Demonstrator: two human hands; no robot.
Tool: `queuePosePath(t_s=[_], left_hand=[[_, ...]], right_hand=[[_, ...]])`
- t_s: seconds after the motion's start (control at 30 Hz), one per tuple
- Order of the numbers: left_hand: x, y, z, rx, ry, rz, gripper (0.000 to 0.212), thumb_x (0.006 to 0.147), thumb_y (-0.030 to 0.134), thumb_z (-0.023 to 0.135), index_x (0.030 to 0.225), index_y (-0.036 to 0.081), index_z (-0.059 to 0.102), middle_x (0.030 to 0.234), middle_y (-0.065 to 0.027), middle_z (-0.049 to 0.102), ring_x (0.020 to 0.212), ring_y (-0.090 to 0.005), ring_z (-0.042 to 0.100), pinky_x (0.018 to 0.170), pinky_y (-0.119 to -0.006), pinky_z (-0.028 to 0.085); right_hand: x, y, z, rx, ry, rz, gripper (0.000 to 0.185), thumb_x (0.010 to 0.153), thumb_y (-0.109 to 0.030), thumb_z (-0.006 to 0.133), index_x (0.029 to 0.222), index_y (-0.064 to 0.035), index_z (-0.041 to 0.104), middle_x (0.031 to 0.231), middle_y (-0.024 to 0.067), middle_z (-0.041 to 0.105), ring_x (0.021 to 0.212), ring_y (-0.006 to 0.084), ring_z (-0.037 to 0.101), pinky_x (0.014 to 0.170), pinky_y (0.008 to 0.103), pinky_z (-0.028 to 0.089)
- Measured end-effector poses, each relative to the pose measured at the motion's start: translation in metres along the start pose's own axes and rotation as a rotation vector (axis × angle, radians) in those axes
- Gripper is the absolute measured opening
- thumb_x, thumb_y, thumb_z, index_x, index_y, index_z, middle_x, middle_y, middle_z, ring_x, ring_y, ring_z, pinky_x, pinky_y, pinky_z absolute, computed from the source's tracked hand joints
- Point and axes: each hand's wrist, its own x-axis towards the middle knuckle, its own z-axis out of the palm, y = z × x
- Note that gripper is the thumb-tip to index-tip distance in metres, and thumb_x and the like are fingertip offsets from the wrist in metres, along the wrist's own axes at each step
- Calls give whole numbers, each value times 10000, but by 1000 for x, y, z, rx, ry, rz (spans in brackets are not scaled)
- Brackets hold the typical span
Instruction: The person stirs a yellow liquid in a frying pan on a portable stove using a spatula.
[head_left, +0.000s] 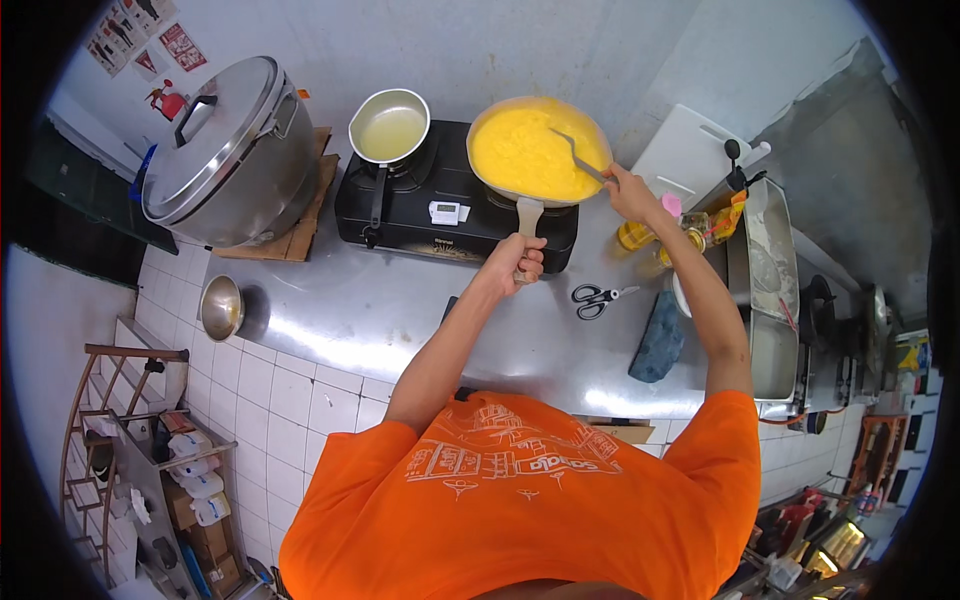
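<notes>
My left hand (517, 262) is closed around the beige handle (529, 216) of a frying pan (480, 176). A thick layer of yellow egg-like food (517, 146) covers the inside of the pan, which sits on the right burner of a black two-burner gas stove (450, 244). In my right hand (630, 193) is a grey spatula-like utensil (589, 166), its far end in the yellow food. On the left burner stands a small saucepan (390, 124) with pale yellowish liquid and a black handle. A small white digital timer (445, 213) rests on the stove between the burners.
Black-handled scissors (594, 301) and a blue cloth (656, 341) lie on the steel counter (330, 300). A large lidded steel pot (240, 180) stands left on cardboard. A metal bowl (222, 307) sits at the left edge. Right are bottles of yellow liquid (635, 235), a cutting board (686, 154) and metal trays (772, 360).
</notes>
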Motion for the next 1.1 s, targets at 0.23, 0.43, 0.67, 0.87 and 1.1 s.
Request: queuePosePath(t_s=[0.23,0.43,0.67,0.87,1.1], left_hand=[[2,-3,2,51,12,13,159,933,106,512,877,137,366,582,64,352,413,-19,287,351,-199,213],[3,-1,-4,11,-25,5,145,935,100,504,876,135,376,582,65,349,414,-17,286,353,-202,214],[-1,-1,1,18,-27,3,162,938,103,500,860,137,363,583,66,351,416,-15,285,355,-202,213],[1,-2,-1,34,-17,11,170,942,114,502,857,137,356,587,65,356,419,-16,288,356,-202,212],[-1,-1,-2,28,-14,7,161,944,122,497,857,141,364,583,70,350,419,-18,288,356,-201,216]], right_hand=[[-34,-4,0,155,47,-172,249,932,-145,502,1150,-42,561,944,272,646,932,445,615,809,478,468],[-59,-36,-11,-126,-17,-207,246,950,-193,494,1180,-130,554,833,244,646,834,408,644,732,515,483],[-55,-37,8,-566,13,-153,512,812,-48,544,1298,-186,466,683,201,637,659,398,655,551,495,515],[-18,-6,8,-633,124,-162,608,772,-21,541,1352,-177,447,693,190,649,657,375,663,557,480,526],[11,-6,-30,-604,187,-136,526,784,-46,531,1289,-183,474,735,183,662,701,401,654,606,500,513]])
